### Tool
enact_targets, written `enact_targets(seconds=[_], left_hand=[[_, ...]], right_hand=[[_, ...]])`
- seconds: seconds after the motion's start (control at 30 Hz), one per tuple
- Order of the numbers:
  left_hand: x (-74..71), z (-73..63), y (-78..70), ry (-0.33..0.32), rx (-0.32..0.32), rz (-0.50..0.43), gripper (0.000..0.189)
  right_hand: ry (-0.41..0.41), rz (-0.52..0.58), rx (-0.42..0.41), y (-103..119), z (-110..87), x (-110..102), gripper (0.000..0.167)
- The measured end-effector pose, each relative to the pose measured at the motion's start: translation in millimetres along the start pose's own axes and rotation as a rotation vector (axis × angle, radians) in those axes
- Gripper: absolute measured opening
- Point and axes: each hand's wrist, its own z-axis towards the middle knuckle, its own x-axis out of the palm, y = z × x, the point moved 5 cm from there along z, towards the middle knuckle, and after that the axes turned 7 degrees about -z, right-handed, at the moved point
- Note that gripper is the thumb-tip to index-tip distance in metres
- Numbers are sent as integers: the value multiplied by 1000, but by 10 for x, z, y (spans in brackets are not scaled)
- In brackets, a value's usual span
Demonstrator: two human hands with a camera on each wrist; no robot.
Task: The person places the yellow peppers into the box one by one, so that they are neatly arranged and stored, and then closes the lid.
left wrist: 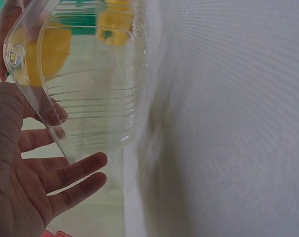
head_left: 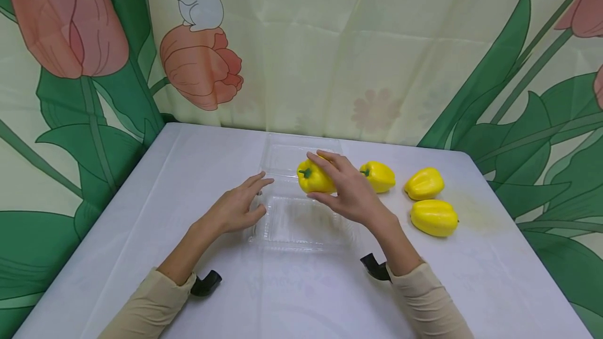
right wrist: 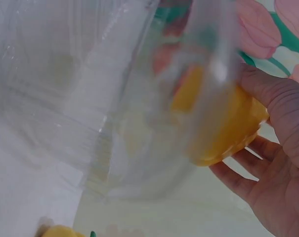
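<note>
A clear plastic clamshell container (head_left: pixel 301 247) lies on the table, its lid (head_left: pixel 282 143) laid back toward the far edge. Over its right half, my right hand (head_left: pixel 346 187) grips a yellow bell pepper (head_left: pixel 313 177), thumb below and fingers above, green stem facing left. Through the plastic, that pepper (right wrist: pixel 238 133) also shows in the right wrist view. My left hand (head_left: pixel 237 205) is at the container's left side with fingers spread and extended. The left wrist view shows its thumb and fingertips (left wrist: pixel 97 160) right at the clear wall (left wrist: pixel 95 103).
Three more yellow bell peppers lie right of the container: one (head_left: pixel 382 178) just behind my right hand, one (head_left: pixel 424 183) farther right, and one (head_left: pixel 434 217) nearer the front. A white cloth (head_left: pixel 301 297) covers the table. A curtain printed with tulips (head_left: pixel 301 56) hangs behind its far edge.
</note>
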Motion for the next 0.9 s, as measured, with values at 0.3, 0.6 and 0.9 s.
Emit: enact_targets(seconds=[0.3,0.6,0.9], left_hand=[[7,6,-10,-5,-2,-9,62],[7,6,-4,1,-7,-5,62],[5,8,19,6,-14,-31,63]], right_hand=[[-2,5,-12,47,24,41,82],[18,8,-12,111,49,95,82],[35,36,-22,156,74,193,82]])
